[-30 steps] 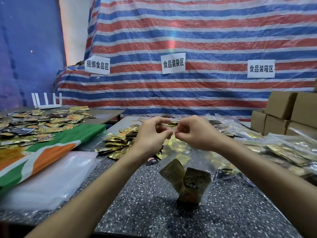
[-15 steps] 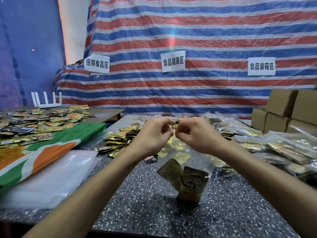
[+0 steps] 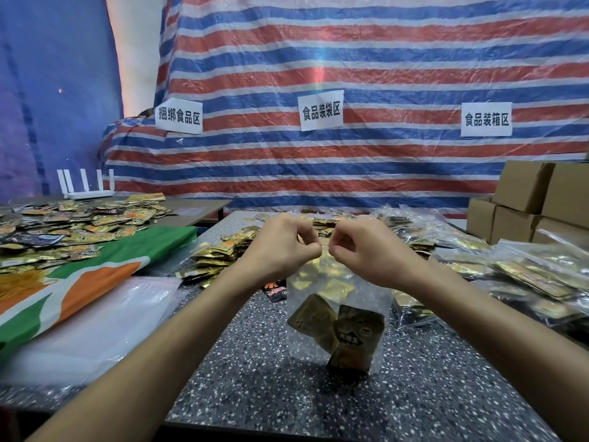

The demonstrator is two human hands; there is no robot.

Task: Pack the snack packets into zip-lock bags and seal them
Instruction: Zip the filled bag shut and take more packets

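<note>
Hanging upright over the speckled table (image 3: 255, 393), a clear zip-lock bag (image 3: 338, 295) holds two gold snack packets (image 3: 338, 333) at its bottom. The left hand (image 3: 280, 250) and right hand (image 3: 373, 253) both pinch its top edge, fingertips almost touching. Loose packets (image 3: 220, 253) lie beyond, cardboard boxes (image 3: 526, 205) far right.

Bare speckled counter (image 3: 255, 393) lay open near the hanging zip-lock bag (image 3: 338, 317) — free passage there. Loose snack packets (image 3: 220, 256) crowded the far left, filled bags (image 3: 526, 275) the right, and stacked empty bags (image 3: 95, 330) the near left.
</note>
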